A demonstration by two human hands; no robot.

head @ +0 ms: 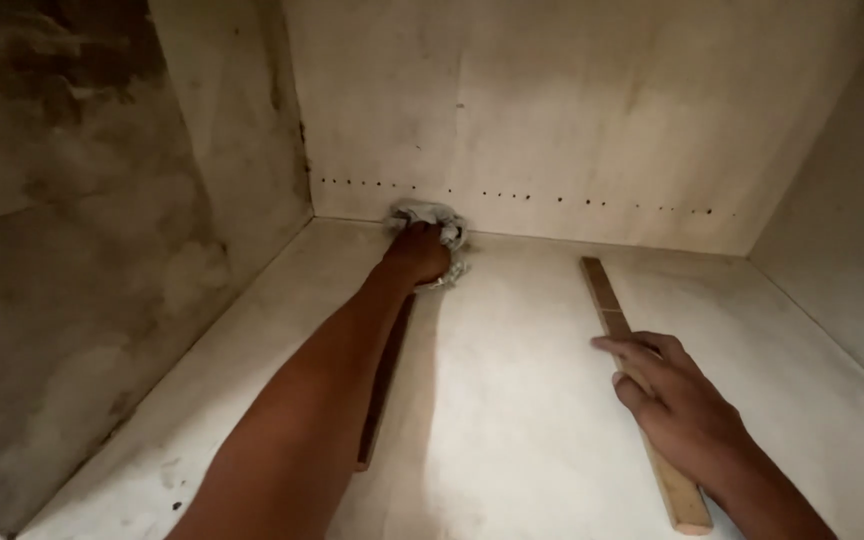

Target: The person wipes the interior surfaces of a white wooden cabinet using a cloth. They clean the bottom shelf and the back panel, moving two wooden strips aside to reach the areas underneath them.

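My left hand (pixel 417 252) reaches deep into a pale wooden cabinet and is closed on a crumpled grey-white cloth (pixel 439 216), pressed against the floor where it meets the back wall. My right hand (pixel 667 390) rests flat, fingers apart, on a long thin wooden strip (pixel 604 296) that lies on the cabinet floor (pixel 512 400) toward the right. A second darker wooden strip (pixel 384 385) lies under my left forearm, partly hidden by it.
The back panel (pixel 572 110) carries a row of small dark holes just above the floor. The left wall (pixel 72 280) is stained and mottled dark. The right wall (pixel 852 250) closes in at the edge.
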